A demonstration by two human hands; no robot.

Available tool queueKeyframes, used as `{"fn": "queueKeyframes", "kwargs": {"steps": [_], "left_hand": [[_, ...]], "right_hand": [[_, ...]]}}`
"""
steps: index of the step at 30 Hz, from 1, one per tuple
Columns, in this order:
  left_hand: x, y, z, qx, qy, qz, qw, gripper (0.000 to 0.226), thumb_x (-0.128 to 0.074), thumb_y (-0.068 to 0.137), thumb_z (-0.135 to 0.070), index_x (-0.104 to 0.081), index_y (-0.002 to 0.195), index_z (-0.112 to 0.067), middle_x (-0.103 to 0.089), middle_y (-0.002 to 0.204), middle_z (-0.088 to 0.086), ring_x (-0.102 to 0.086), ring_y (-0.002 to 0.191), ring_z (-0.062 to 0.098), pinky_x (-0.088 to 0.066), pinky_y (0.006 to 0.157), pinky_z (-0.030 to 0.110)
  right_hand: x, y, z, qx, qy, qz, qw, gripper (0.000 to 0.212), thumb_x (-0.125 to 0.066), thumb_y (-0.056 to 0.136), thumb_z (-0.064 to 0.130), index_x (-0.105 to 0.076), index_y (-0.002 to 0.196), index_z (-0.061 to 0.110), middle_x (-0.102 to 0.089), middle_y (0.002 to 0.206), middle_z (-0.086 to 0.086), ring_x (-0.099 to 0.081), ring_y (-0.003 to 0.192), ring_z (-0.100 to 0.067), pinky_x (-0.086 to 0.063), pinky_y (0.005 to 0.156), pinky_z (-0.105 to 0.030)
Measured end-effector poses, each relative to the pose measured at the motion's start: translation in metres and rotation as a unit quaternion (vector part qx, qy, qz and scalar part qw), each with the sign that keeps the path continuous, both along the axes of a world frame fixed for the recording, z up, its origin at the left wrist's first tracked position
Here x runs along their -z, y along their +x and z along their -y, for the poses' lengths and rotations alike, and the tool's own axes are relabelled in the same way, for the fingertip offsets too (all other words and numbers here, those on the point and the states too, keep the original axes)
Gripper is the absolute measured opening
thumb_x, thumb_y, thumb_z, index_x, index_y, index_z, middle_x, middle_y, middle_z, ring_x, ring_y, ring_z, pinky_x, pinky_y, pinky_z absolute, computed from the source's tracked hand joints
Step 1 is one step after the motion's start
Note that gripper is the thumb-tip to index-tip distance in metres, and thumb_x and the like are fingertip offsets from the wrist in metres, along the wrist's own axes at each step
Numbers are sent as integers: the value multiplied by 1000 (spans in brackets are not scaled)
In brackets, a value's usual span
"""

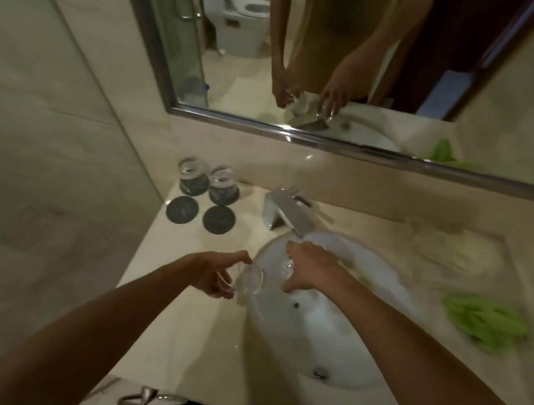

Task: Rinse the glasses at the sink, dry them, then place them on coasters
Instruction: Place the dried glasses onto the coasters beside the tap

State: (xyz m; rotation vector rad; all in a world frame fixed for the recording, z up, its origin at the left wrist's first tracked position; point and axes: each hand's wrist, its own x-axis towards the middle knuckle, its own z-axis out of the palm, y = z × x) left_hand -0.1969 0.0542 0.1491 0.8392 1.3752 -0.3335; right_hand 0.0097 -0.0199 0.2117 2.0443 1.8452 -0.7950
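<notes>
Here, the round white ceramic sink (360, 341) spreads beneath both hands. The left hand (213, 273) pinches a small clear ribbed glass (250, 280) at the sink's left rim, tipped sideways, its long axis roughly level and pointing toward the right hand (310, 270), whose curled fingers hold a second clear glass (287, 267). Wet and lightly held, either could slip and crack against the basin or knock its neighbour.

Seemingly four glasses (194, 169), four dark coasters (182, 209), one green cloth (484, 323), two hands (213, 274).
</notes>
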Motion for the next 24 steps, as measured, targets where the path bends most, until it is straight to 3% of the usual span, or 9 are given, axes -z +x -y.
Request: {"fn": "queueKeyframes", "kwargs": {"steps": [3,7,11,16,18,22,24], "left_hand": [[4,-55,-24,-93,-60,63,992,56,-71,75,-49,-57,96,1,-62,87,15,-70,72,26,-48,65,27],[13,-108,-49,-262,-96,145,949,64,-78,68,-42,-60,111,1,-62,105,20,-67,78,32,-55,67,33],[21,-133,-75,-309,-51,199,929,43,-75,71,-37,-70,99,-6,-69,88,8,-59,78,22,-48,71,31],[36,-138,-117,-307,73,271,909,37,-78,79,-16,-69,114,-10,-69,112,7,-64,95,17,-54,81,29],[43,-137,-133,-299,136,272,905,32,-74,83,-7,-68,114,-10,-73,109,8,-67,101,21,-55,85,31],[53,-131,-149,-267,333,165,890,78,-90,67,-6,-47,132,-7,-65,120,11,-67,107,22,-55,88,32],[56,-126,-149,-249,393,130,876,83,-90,66,-2,-38,129,-15,-59,122,7,-64,107,16,-54,91,30]], "right_hand": [[0,-41,-37,13,3,-29,999,65,-80,62,47,-50,114,23,-62,118,1,-62,102,-25,-50,77,-33],[-1,-76,-77,21,8,-39,999,68,-81,65,51,-50,117,20,-59,115,-2,-59,102,-25,-44,72,-32],[2,-94,-107,26,20,-23,999,70,-80,66,52,-49,119,19,-61,116,-7,-60,103,-30,-45,77,-34],[7,-106,-126,55,27,-31,998,73,-79,69,51,-47,126,19,-56,122,-8,-58,109,-30,-46,81,-35],[7,-107,-131,62,27,-34,997,73,-79,70,50,-47,127,19,-55,124,-9,-57,111,-30,-48,83,-35],[11,-108,-137,69,24,-33,997,71,-79,71,48,-47,127,18,-54,125,-9,-54,114,-28,-44,79,-34],[14,-108,-140,73,24,-28,997,70,-79,71,47,-47,126,18,-55,124,-9,-53,115,-28,-40,76,-32]]}}
